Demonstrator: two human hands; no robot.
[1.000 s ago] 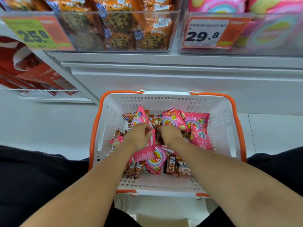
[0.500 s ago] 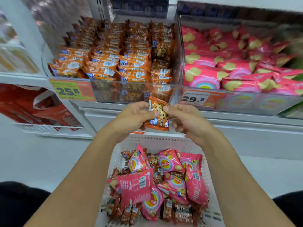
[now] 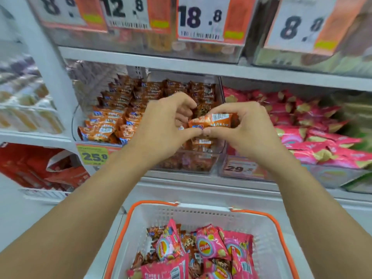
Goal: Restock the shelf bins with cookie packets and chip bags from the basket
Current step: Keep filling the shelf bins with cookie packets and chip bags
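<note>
An orange cookie packet (image 3: 213,121) is held up over the front right corner of the clear cookie bin (image 3: 189,164). My right hand (image 3: 245,129) pinches its right end and lower edge. My left hand (image 3: 163,125) pinches its left lower corner, thumb tip against my right thumb. The bin holds several rows of orange cookie packets (image 3: 112,121). To its right, a clear bin (image 3: 251,170) is piled with pink chip bags (image 3: 314,137). Below, the white basket with orange handles (image 3: 267,234) holds pink chip bags (image 3: 209,246) and brown cookie packets (image 3: 189,244).
Price tags hang on the bin fronts, 25.8 (image 3: 93,156) and 29.8 (image 3: 239,168). A higher shelf (image 3: 201,67) with larger price cards sits close above the bins. Red boxes (image 3: 36,170) fill a lower shelf at the left. A white upright (image 3: 52,77) stands left of the cookie bin.
Both hands came up out of the basket with one cookie packet and carried it up and forward to the cookie bin. The packet went from upright to lying sideways.
</note>
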